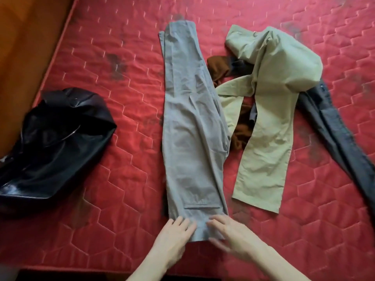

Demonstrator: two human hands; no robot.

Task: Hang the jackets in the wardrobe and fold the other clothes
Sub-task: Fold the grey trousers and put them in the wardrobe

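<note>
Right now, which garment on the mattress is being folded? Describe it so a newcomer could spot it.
On the red quilted mattress, look at the middle, nearest the viewer. The long grey trousers lie flat and straight there, both hands at their near end, unlike the crumpled pale green trousers beside them.

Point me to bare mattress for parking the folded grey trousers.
Widest bare patch: between the black jacket and the grey trousers. Another at the near right corner, below the pale green trousers and dark trousers. Crowded right of the grey trousers, where pale green, brown garment and dark ones overlap.
</note>
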